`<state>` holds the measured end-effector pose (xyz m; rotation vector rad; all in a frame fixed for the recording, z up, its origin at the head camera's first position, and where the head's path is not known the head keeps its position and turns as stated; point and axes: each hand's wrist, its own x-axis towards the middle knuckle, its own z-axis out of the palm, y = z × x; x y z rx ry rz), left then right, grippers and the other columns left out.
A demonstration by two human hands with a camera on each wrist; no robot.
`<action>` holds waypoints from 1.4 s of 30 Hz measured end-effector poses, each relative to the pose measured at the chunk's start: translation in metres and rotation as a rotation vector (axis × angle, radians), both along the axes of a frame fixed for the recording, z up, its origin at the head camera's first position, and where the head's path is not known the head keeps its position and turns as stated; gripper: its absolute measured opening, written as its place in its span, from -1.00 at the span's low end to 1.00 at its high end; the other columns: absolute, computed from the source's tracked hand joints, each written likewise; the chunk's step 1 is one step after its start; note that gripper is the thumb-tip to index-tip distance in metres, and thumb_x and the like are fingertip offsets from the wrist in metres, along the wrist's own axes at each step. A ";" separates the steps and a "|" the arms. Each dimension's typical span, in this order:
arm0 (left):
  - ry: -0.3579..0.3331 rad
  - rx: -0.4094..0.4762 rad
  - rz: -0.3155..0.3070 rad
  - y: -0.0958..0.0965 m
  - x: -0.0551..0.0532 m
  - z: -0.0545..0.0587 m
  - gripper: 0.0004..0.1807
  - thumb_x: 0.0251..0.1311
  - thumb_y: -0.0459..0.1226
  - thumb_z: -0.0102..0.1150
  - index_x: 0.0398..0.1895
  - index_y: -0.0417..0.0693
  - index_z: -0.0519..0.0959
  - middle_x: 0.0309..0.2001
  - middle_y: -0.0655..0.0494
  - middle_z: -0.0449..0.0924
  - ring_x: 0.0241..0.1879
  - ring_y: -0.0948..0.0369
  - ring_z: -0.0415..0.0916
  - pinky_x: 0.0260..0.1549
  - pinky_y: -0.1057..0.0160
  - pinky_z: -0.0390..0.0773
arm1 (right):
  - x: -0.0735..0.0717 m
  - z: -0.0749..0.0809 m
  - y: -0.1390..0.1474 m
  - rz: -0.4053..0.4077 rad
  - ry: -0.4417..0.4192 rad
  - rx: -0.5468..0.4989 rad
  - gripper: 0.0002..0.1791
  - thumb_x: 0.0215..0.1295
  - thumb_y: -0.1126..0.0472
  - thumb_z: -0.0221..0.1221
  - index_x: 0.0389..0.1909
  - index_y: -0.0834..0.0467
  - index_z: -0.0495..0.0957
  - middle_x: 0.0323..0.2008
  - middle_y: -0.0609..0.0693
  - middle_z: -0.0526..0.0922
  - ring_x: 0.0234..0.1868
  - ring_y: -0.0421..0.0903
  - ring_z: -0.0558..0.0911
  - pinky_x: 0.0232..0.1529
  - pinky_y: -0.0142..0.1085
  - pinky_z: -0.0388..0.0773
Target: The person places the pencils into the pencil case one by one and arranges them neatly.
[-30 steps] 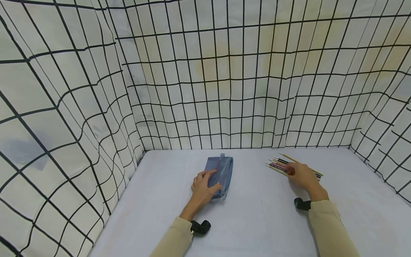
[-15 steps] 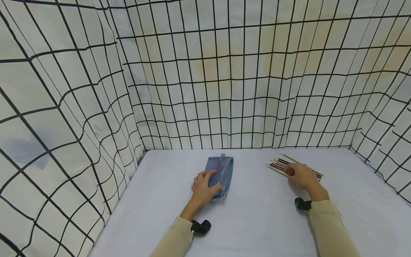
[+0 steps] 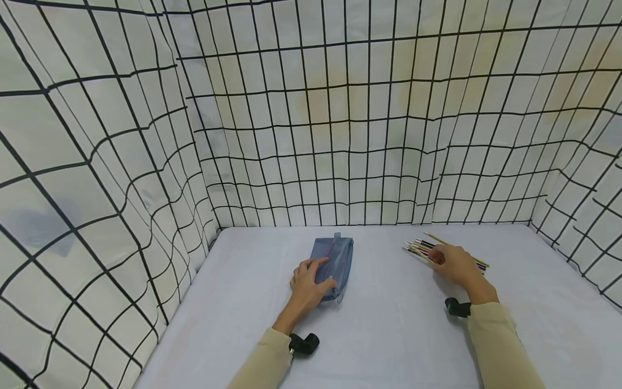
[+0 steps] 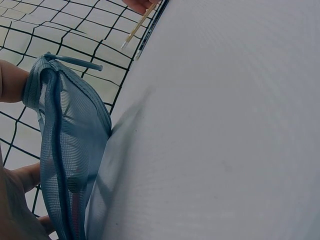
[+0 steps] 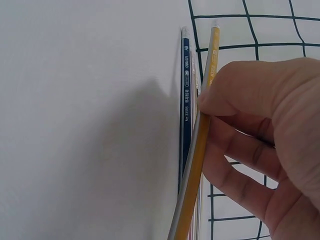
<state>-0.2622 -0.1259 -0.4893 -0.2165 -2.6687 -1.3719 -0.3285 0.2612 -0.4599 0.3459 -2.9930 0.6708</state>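
A blue mesh zip pencil pouch (image 3: 340,265) lies on the white table left of centre. My left hand (image 3: 307,282) holds it, thumb at the near end and fingers across the left side. In the left wrist view, the pouch (image 4: 75,145) bulges beside the hand, with something reddish faintly visible through the mesh. To the right, my right hand (image 3: 457,265) pinches a yellow pencil (image 5: 200,135) with silver edges between thumb and fingers. Beneath that pencil lies a bunch of pencils (image 3: 426,243); a dark blue pencil (image 5: 186,100) with white lettering is among them. The hand hides part of the bunch.
White walls covered with black grid netting (image 3: 340,135) stand at the back and both sides of the table (image 3: 379,324). Another yellow pencil (image 3: 437,237) lies along the far side of the bunch. A black camera is strapped to each wrist.
My right hand has risen slightly, and the yellow pencil from the near side of the bunch has shifted up over the others. The left hand and pouch stay put.
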 end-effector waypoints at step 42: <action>0.018 -0.006 0.012 0.001 -0.001 -0.002 -0.24 0.03 -0.02 0.18 0.42 0.09 0.45 0.43 -0.21 0.23 0.37 -0.17 0.13 0.29 -0.38 0.00 | 0.005 0.010 -0.012 -0.065 -0.146 -0.444 -0.58 0.38 0.32 0.17 0.21 0.39 0.50 -0.05 0.25 0.63 -0.20 -0.05 0.69 -0.26 -0.25 0.73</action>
